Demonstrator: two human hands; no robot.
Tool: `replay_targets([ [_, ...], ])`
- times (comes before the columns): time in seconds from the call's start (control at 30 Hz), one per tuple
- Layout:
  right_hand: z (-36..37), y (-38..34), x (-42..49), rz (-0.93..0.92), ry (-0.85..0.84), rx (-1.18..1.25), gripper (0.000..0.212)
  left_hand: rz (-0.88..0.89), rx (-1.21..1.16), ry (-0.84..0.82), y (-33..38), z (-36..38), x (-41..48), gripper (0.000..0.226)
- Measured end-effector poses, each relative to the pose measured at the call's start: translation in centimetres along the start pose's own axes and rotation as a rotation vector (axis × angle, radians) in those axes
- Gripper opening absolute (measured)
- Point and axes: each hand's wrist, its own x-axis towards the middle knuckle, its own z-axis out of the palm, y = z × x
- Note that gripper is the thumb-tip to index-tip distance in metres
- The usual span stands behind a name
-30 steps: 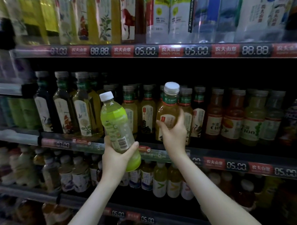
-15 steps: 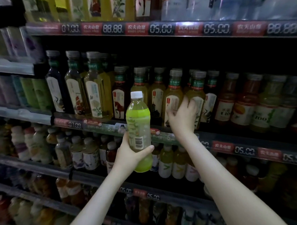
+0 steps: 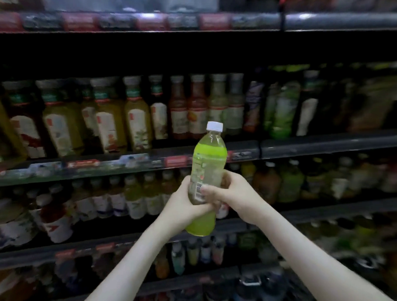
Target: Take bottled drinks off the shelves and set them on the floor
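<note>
Shelves (image 3: 216,157) packed behind; left hand (image 3: 184,208) and right hand (image 3: 231,191) both grip green drink bottle (image 3: 207,170); regrip may drop it.

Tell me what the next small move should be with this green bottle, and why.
Probably lower the green bottle toward the floor: the left hand and right hand both grip it, roughly upright and off the shelves, so only setting it down remains.
</note>
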Motion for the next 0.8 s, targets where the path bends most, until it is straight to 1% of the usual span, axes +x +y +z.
replay_targets([
  [0.13, -10.1, 2.0, -6.3, -0.005, 0.232, 0.079, 0.038, 0.018, 0.108, -0.051, 4.2, 9.9, 0.2, 0.051],
  [0.23, -18.4, 3.1, -11.2, -0.007, 0.404, 0.062, 0.035, 0.043, 0.048, -0.066, 6.2, 16.7, 0.3, 0.048],
  [0.27, -21.1, 3.4, -12.7, -0.009, 0.46, 0.056, 0.033, 0.053, 0.049, -0.053, 6.6, 18.8, 0.3, 0.042],
  [0.37, -28.0, 3.6, -16.8, -0.005, 0.579, 0.056, 0.031, 0.069, 0.089, -0.011, 8.5, 24.4, 0.5, 0.014],
  [0.47, -33.1, 3.5, -19.7, 0.0, 0.643, 0.086, 0.034, 0.08, 0.119, 0.01, 11.1, 28.4, 1.1, 0.007],
  [0.6, -37.2, 3.1, -21.5, -0.021, 0.681, 0.085, 0.059, 0.111, 0.159, 0.031, 14.0, 31.0, 2.9, 0.005],
  [0.67, -38.4, 2.9, -21.5, -0.043, 0.689, 0.083, 0.068, 0.12, 0.177, 0.04, 14.7, 31.3, 4.0, 0.006],
  [0.8, -39.8, 2.9, -19.8, -0.078, 0.693, 0.111, 0.061, 0.112, 0.216, 0.113, 14.9, 30.7, 6.7, 0.008],
])
